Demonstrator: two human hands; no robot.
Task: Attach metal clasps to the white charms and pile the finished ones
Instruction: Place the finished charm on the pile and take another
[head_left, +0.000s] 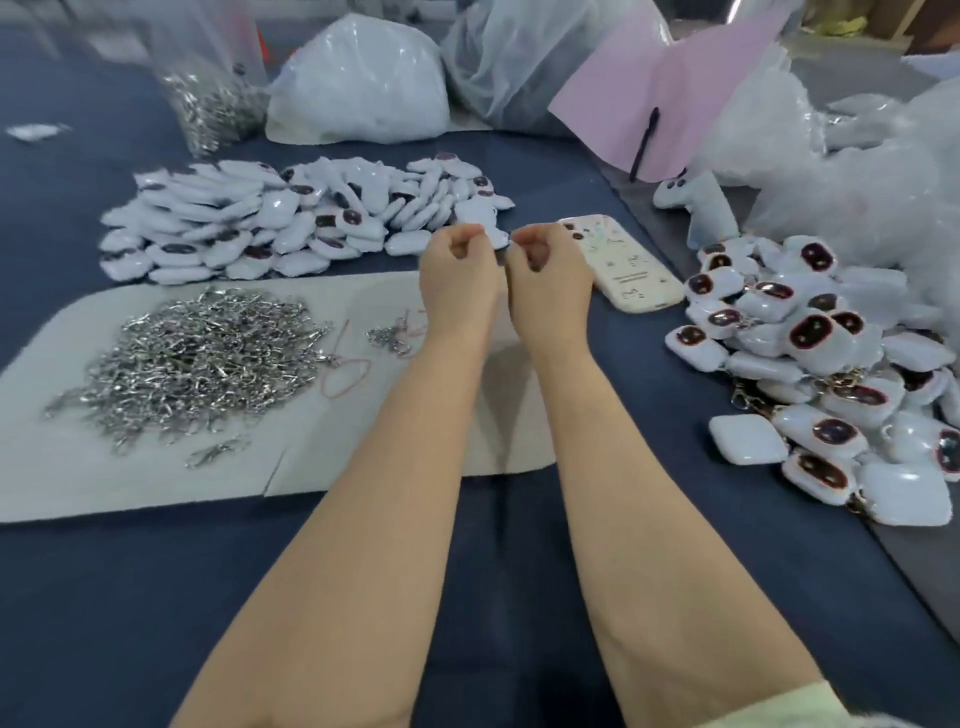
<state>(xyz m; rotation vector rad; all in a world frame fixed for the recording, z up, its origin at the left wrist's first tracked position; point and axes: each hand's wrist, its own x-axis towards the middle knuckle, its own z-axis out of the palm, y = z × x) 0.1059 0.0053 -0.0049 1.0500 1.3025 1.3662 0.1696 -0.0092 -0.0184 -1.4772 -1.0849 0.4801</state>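
Head view, heap of silver metal clasps (208, 353) on grey felt mat (363, 467), white padded charms (270, 218) piled behind, left hand (457, 265) and right hand (550, 265), curled fingers pinching one white charm (497, 238) between them, cream phone case (631, 270), markings unreadable, clasped charms (810, 358) heaped far right.

You have a big dark blue cloth (104, 597) in front of you. On it lie a grey mat (156, 483), a heap of white charms (249, 218) behind the mat, a phone (623, 265), and another pile of charms (810, 364) on your right. Plastic bags (358, 88) sit at the back.
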